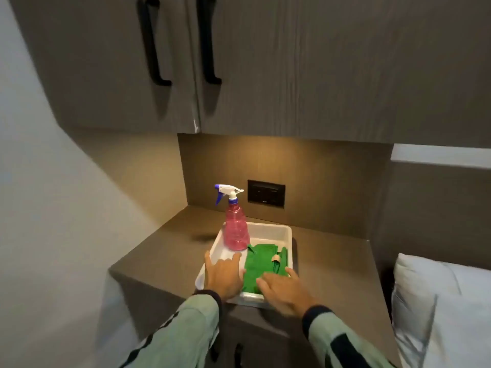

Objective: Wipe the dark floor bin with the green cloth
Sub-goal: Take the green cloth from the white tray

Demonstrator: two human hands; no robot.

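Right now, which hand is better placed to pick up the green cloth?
Right. The right hand already lies over the near edge of the green cloth in the white tray. The left hand rests over the tray's bare left half, in front of the pink spray bottle.

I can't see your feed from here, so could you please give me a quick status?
Both hands open: left hand over white tray, right hand on green cloth. Cloth not lifted. Pink spray bottle upright beside cloth. Bin not in view.
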